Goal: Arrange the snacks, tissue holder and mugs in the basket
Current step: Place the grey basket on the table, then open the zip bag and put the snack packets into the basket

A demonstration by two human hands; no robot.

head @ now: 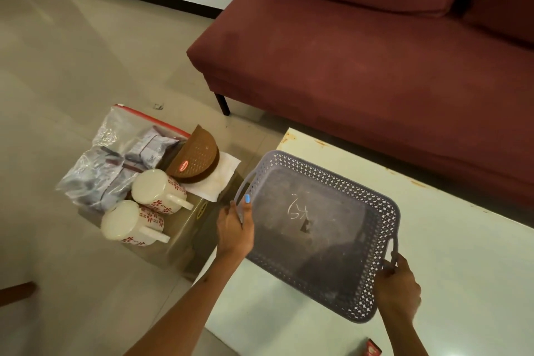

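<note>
A grey perforated plastic basket [387,220] with nothing in it is over the near corner of a white table [450,254]. My left hand [234,231] grips its left handle and my right hand [397,286] grips its right handle. To the left, a low box [199,217] on the floor carries two white mugs with red flower prints [157,191] [131,224] lying on their sides, a brown half-round tissue holder [196,157] on a white napkin, and a clear zip bag of wrapped snacks [115,162].
A dark red sofa [361,52] stands behind the table. Beige tiled floor [72,66] spreads to the left. A small red packet [374,350] lies at the table's near edge.
</note>
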